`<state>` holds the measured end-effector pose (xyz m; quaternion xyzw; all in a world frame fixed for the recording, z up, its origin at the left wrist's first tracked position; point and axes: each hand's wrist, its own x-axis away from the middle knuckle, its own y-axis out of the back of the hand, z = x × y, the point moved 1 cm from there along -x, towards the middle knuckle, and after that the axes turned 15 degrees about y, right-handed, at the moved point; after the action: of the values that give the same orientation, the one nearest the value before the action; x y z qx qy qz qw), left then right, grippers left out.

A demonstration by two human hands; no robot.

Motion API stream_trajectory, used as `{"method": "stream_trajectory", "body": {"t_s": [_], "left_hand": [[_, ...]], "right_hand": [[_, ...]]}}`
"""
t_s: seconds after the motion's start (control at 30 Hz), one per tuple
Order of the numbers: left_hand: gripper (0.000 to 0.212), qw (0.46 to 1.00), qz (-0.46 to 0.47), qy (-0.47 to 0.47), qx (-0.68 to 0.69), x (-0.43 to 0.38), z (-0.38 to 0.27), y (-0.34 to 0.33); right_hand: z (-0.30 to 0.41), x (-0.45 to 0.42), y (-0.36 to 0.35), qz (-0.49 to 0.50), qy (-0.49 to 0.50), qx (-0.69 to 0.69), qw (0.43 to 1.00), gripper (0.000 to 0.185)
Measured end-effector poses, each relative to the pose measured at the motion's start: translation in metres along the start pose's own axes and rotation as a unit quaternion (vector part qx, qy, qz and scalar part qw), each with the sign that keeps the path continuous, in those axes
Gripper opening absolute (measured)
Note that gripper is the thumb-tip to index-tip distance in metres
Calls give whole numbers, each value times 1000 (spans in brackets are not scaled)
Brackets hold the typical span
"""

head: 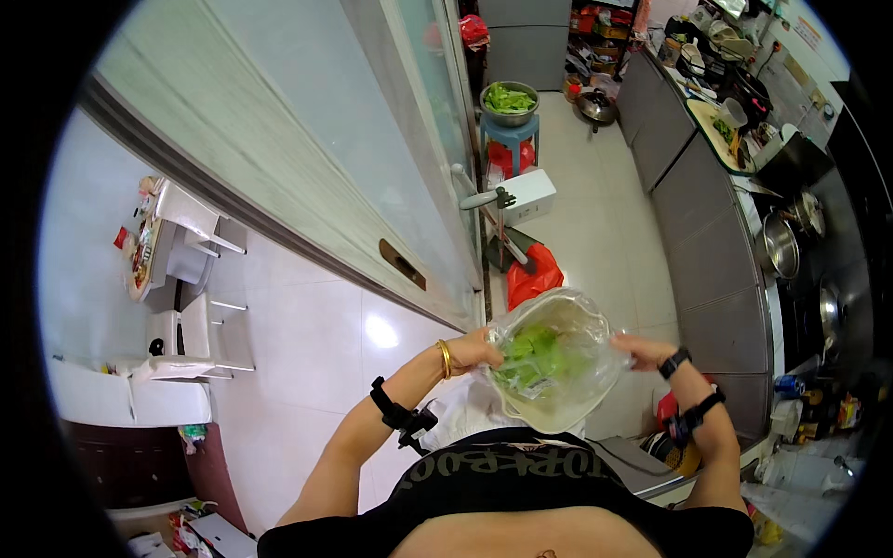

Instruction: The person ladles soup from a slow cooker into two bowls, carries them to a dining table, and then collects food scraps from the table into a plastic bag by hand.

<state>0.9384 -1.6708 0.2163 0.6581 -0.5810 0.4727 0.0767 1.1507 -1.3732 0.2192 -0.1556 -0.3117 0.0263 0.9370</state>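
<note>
In front of my waist is a pale bin [551,416] with a clear plastic bag [593,310] lining it and spreading over its rim. Green leaf scraps [534,352] lie inside, along with a small piece bearing a printed label [537,387]. My left hand [478,351] grips the bag at the left rim, thumb toward the inside. On the opposite side my right hand [642,351] is slightly blurred, its fingers pinching the edge of the bag. The bin's underside is hidden, so what supports it cannot be seen.
A sliding door [391,209] stands close on the left. Beyond the bin are a red plastic bag [536,275], a white box [527,195] and a blue stool [513,132] bearing a metal bowl [509,115] of leafy greens. Grey cabinets [722,279] and a stove line the right.
</note>
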Motion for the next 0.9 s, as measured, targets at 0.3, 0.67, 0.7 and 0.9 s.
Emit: {"method": "stream_trajectory", "body": {"t_s": [0.3,0.67,0.7,0.9], "left_hand": [[77,993,-13,-99,68,23,5,-8],[73,978,-117,-53,166,74,73,15],[73,977,-119,-56,166,82,78,19],[56,970,-184,43,156,125,140,64]], "right_hand": [[-80,18,-41,-53,159,-200,965,95],[-23,-50,-79,121,112,-96,982,112],[-17,-58,-86,152,98,-82,980,113],[-19,-141,-125,292,56,-12,955,102]]}}
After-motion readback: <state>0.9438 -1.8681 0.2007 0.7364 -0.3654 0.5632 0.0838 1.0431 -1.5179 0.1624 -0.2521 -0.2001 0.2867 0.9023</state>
